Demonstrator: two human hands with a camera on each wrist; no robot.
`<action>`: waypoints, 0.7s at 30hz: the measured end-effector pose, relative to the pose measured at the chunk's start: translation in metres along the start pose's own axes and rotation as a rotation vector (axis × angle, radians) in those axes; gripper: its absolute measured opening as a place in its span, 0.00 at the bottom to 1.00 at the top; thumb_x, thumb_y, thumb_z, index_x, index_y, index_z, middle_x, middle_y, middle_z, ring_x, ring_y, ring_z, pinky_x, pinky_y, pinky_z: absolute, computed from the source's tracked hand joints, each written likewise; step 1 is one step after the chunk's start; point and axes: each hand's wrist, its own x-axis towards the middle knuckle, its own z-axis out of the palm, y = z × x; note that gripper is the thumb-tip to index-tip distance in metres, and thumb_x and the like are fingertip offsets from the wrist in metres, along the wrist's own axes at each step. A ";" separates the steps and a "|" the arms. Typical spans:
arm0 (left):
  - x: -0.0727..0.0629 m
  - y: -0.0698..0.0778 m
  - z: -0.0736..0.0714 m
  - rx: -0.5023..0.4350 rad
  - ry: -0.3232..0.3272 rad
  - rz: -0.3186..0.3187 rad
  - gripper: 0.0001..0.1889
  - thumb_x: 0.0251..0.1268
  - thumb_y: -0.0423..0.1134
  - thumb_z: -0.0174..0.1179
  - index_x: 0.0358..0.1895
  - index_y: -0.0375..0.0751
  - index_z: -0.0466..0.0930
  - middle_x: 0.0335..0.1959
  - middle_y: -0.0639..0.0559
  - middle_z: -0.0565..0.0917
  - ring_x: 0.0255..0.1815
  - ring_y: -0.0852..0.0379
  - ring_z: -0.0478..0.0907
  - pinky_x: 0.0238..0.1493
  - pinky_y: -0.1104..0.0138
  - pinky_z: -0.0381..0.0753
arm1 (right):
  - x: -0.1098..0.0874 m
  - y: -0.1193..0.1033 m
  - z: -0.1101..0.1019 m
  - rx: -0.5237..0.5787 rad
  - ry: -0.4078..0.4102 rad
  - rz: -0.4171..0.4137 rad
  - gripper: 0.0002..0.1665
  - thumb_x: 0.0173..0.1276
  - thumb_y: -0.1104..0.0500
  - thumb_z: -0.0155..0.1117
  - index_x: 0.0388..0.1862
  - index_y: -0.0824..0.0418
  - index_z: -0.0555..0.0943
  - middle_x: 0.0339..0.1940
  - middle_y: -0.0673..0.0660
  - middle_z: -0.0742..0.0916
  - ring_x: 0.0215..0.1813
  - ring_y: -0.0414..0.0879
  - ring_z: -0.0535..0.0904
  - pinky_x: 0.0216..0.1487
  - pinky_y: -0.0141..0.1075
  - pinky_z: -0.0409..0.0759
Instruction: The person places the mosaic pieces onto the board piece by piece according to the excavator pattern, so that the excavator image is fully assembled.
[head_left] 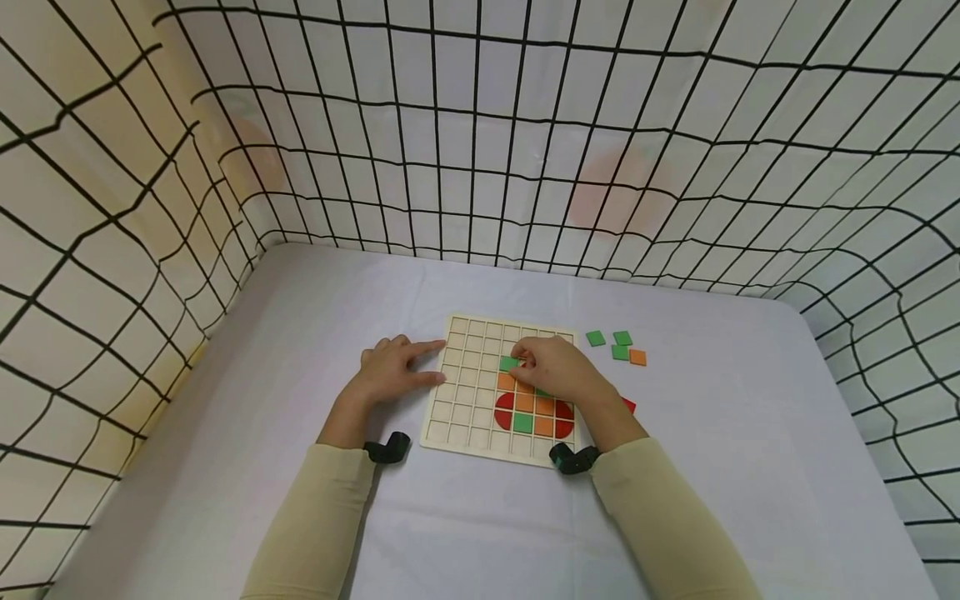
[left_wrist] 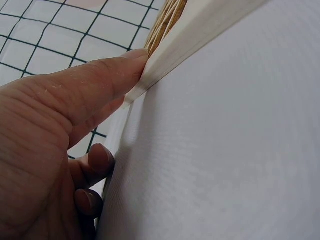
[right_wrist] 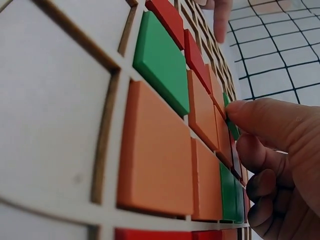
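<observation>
In the head view, we see a left hand [head_left: 392, 367] with thumb and index finger extended against the edge of a pale wooden grid board [head_left: 462, 390], on white cloth [head_left: 480, 517]. The right hand [head_left: 561, 367] bends its fingers over the board beside a square green tile [head_left: 507, 364] (loose green tiles [head_left: 595, 338] lie near the board's far right corner). In the left wrist view, we see the thumb touching the board's edge. In the right wrist view, the thumb meets a green tile among orange tiles [right_wrist: 152, 150]; we cannot tell whether those curled fingers grip anything.
</observation>
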 end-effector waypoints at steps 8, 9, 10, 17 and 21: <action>0.000 0.000 -0.001 -0.002 0.004 0.001 0.35 0.62 0.61 0.67 0.73 0.63 0.73 0.40 0.49 0.75 0.39 0.51 0.66 0.44 0.56 0.59 | 0.000 -0.001 -0.001 -0.016 -0.005 -0.009 0.17 0.71 0.47 0.68 0.54 0.53 0.84 0.29 0.49 0.83 0.33 0.44 0.75 0.37 0.37 0.73; 0.000 0.000 -0.001 -0.004 0.005 0.003 0.35 0.62 0.61 0.67 0.73 0.63 0.73 0.40 0.49 0.75 0.39 0.51 0.66 0.44 0.56 0.59 | 0.000 -0.001 0.000 -0.017 -0.005 -0.008 0.17 0.71 0.47 0.68 0.55 0.53 0.84 0.28 0.49 0.83 0.33 0.44 0.75 0.36 0.37 0.73; 0.001 0.000 -0.001 -0.002 0.006 0.006 0.35 0.62 0.61 0.67 0.73 0.63 0.72 0.40 0.49 0.75 0.39 0.51 0.66 0.44 0.56 0.59 | 0.000 -0.001 0.000 -0.017 -0.006 -0.006 0.18 0.72 0.48 0.68 0.55 0.53 0.84 0.28 0.49 0.83 0.32 0.44 0.75 0.36 0.36 0.72; 0.000 0.000 0.000 -0.002 0.004 0.002 0.35 0.62 0.61 0.67 0.73 0.64 0.72 0.40 0.49 0.76 0.39 0.51 0.66 0.45 0.56 0.59 | -0.003 0.005 -0.003 -0.001 0.004 -0.007 0.18 0.73 0.48 0.66 0.57 0.53 0.83 0.27 0.49 0.82 0.30 0.44 0.74 0.34 0.36 0.71; 0.000 0.000 0.001 -0.001 0.002 0.002 0.35 0.62 0.61 0.67 0.73 0.65 0.73 0.41 0.49 0.76 0.40 0.51 0.67 0.46 0.55 0.60 | -0.009 0.018 -0.010 0.011 0.032 0.032 0.19 0.73 0.48 0.65 0.58 0.53 0.82 0.26 0.51 0.80 0.28 0.44 0.72 0.31 0.36 0.70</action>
